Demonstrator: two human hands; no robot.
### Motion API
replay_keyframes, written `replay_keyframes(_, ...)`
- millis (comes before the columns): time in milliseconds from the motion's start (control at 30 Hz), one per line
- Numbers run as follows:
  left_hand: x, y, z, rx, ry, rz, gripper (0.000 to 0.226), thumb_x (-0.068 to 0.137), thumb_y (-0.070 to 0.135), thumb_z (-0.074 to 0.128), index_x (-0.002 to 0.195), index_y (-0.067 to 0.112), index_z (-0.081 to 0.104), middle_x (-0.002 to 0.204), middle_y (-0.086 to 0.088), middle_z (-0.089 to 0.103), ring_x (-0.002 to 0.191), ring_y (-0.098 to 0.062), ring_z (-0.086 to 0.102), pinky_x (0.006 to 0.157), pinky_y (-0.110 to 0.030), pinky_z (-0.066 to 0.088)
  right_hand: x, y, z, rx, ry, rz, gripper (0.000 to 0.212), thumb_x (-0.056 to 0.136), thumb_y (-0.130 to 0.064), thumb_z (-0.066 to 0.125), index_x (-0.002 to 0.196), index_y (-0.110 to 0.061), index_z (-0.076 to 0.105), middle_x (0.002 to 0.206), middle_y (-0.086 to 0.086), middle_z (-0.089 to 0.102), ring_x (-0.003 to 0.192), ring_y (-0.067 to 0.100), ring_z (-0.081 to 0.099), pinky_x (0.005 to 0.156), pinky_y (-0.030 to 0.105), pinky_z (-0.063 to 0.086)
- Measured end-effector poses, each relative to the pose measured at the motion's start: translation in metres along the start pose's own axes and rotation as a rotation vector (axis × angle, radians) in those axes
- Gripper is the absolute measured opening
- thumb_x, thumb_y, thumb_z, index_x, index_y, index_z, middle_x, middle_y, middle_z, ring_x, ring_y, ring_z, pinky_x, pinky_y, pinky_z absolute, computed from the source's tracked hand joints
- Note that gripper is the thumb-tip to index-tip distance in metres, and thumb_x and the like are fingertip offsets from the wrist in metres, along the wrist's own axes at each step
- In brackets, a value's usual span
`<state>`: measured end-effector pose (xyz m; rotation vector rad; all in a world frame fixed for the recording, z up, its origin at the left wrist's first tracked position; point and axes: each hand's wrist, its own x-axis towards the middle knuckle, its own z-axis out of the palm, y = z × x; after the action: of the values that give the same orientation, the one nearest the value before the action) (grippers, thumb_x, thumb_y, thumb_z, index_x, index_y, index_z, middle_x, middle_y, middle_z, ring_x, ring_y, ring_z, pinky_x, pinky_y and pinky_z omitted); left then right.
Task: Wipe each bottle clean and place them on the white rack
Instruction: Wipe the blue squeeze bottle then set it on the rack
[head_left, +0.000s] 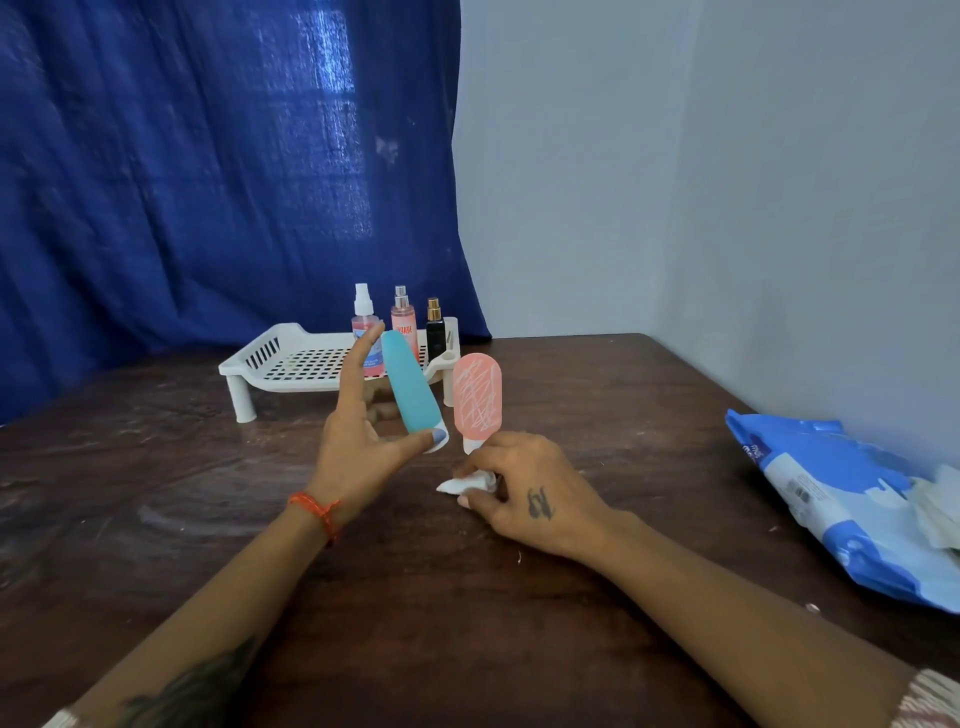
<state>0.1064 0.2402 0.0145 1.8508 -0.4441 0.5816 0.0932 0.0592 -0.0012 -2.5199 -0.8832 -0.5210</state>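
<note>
The white rack (291, 361) stands at the back of the counter (467, 597), and everything else is placed from it. On its right end stand 3 spray bottles: a clear one with a white pump (363, 317), a pink one (403, 319) and a black one with a gold collar (435, 327). As they are already racked, they are probably wiped and done, which would leave 2 bottles to go.

Just in front of the rack's right end, the left hand (358, 447) holds a teal bottle (410, 389) cap-down, thumb under the white cap and the other fingers (363, 358) stretched up along its far side. This bottle looks like the one in hand now; whether it has been wiped I cannot tell.

Right of it, just in front of the rack's right leg, a pink squeeze bottle (477, 397) stands upright on its white cap on the counter, covered in pale scribbled marks, so it appears unwiped.

Nearer the camera than that bottle, the right hand (524, 488) rests on the counter, its fingers curled round a crumpled white wipe (465, 484).

Far to the right of the rack lies a blue and white wipes pack (841, 499)
</note>
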Motion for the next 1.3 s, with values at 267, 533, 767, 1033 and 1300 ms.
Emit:
replay_keyframes(267,0.002,-0.009,0.0,0.069,0.005,-0.035,0.11,0.064,0.005,0.084,0.142,0.04,0.016,0.139,-0.007,0.044,0.104,-0.015,0.058,0.078,-0.019,0.054,0.001,-0.003,-0.003,-0.048,0.159,-0.001,0.037,0.083,-0.051,0.06,0.108,-0.025,0.068,0.107,-0.005,0.068,0.098,0.007,0.056,0.081,0.024,0.046)
replay_keyframes(533,0.002,-0.019,-0.001,0.159,0.036,-0.031,0.107,0.064,0.004,0.082,0.144,0.035,0.018,0.124,-0.003,0.053,0.091,-0.008,0.059,0.068,-0.014,0.05,0.032,-0.025,-0.031,0.291,0.353,0.149,0.029,0.078,-0.036,0.071,0.101,-0.021,0.066,0.085,-0.007,0.065,0.074,0.003,0.059,0.068,0.017,0.051)
replay_keyframes(767,0.002,-0.022,-0.001,0.248,0.058,-0.007,0.109,0.064,0.001,0.081,0.146,0.032,0.016,0.136,-0.006,0.044,0.083,0.002,0.056,0.07,-0.012,0.045,0.087,-0.042,-0.048,0.232,0.127,0.245,0.035,0.078,-0.038,0.071,0.098,-0.01,0.064,0.087,0.005,0.066,0.071,0.017,0.065,0.068,0.03,0.056)
replay_keyframes(1033,0.004,-0.023,0.0,0.257,0.084,-0.034,0.11,0.063,0.002,0.083,0.147,0.025,0.017,0.137,-0.008,0.041,0.087,-0.013,0.056,0.08,-0.027,0.048,0.109,-0.038,-0.044,0.267,0.03,0.284,0.02,0.078,-0.017,0.071,0.092,-0.003,0.067,0.093,0.01,0.065,0.073,0.023,0.068,0.071,0.035,0.058)
replay_keyframes(1300,0.017,-0.028,-0.017,0.138,0.037,-0.057,0.129,0.048,0.035,0.092,0.148,0.03,0.01,0.151,0.001,0.027,0.134,-0.016,0.033,0.109,-0.044,0.036,0.131,-0.033,-0.05,0.173,-0.029,0.161,0.022,0.078,-0.015,0.069,0.098,-0.005,0.068,0.093,0.004,0.064,0.079,0.016,0.063,0.057,0.018,0.054)
